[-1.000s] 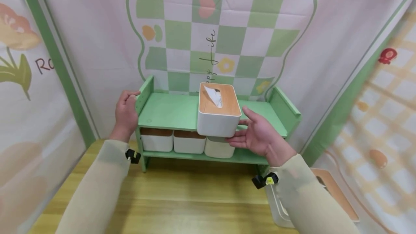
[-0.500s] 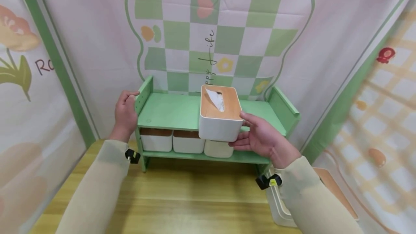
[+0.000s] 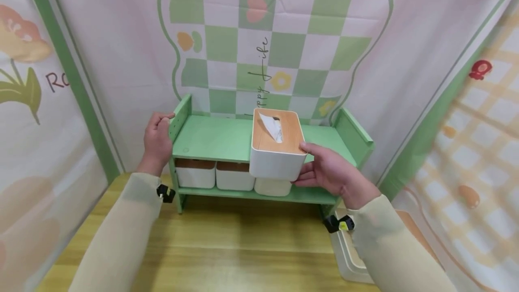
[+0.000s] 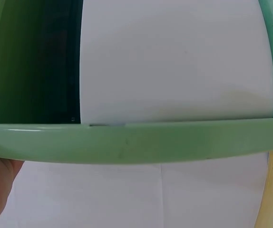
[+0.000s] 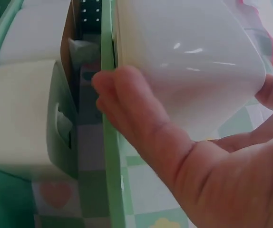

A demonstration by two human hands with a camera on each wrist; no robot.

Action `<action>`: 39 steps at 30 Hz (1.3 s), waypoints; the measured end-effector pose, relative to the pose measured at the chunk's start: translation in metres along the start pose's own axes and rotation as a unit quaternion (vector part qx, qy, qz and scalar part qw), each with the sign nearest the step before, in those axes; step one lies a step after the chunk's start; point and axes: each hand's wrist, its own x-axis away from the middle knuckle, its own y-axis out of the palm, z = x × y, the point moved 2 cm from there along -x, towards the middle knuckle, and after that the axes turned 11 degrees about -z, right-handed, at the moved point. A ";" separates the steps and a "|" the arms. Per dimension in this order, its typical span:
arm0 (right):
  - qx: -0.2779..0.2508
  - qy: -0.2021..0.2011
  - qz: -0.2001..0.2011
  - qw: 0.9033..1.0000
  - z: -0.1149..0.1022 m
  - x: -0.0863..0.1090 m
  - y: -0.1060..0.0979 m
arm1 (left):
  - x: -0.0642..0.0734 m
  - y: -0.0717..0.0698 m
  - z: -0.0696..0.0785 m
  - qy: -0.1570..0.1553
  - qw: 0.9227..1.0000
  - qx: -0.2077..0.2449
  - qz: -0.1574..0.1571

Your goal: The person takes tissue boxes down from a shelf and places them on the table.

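In the head view, a white tissue box (image 3: 277, 166) with a wood-look lid and a tissue poking from its slot sits at the front of the green shelf's (image 3: 211, 136) top board, overlapping the board's front edge. My right hand (image 3: 330, 168) holds its front right corner, thumb on the lid's edge and fingers low by the base. The right wrist view has fingers (image 5: 136, 95) against the box's white underside, with the thumb at the far corner. At the left, my left hand (image 3: 157, 141) grips the shelf's side panel (image 3: 180, 116); part of that hand shows in the left wrist view.
Below, two white boxes (image 3: 196, 178) with brown lids and a cream box (image 3: 272, 187) stand on the lower board. The shelf rests on a wooden table (image 3: 227, 247). Another white container (image 3: 348, 265) lies at the lower right, partly behind my sleeve. Printed curtains (image 3: 284, 21) hang around.
The tissue box has come toward me and slightly right, covering more of the cream box. My right thumb has closed onto the lid's edge. The left hand has stayed on the panel.
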 end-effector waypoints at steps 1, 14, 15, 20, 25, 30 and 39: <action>0.010 0.000 0.000 1.000 -0.001 0.000 0.000 | 0.000 0.000 0.000 0.000 1.000 -0.001 0.000; -0.018 -0.005 0.015 1.000 0.004 -0.005 -0.012 | -0.001 0.001 -0.001 -0.004 1.000 -0.007 -0.003; -0.019 -0.007 0.015 1.000 0.004 -0.004 -0.013 | -0.001 0.001 -0.001 -0.004 1.000 -0.006 -0.004; -0.019 -0.005 0.021 1.000 0.003 0.000 -0.014 | -0.001 0.000 -0.002 -0.005 1.000 -0.003 -0.005; -0.014 -0.008 0.021 1.000 0.001 0.009 -0.014 | -0.002 -0.001 -0.001 -0.009 1.000 -0.003 -0.008; -0.013 -0.022 0.003 1.000 0.001 0.022 -0.013 | -0.002 -0.001 -0.001 -0.011 1.000 -0.008 -0.008; 0.001 -0.049 -0.018 0.999 0.010 0.043 -0.012 | -0.002 0.000 -0.001 -0.009 1.000 -0.008 -0.004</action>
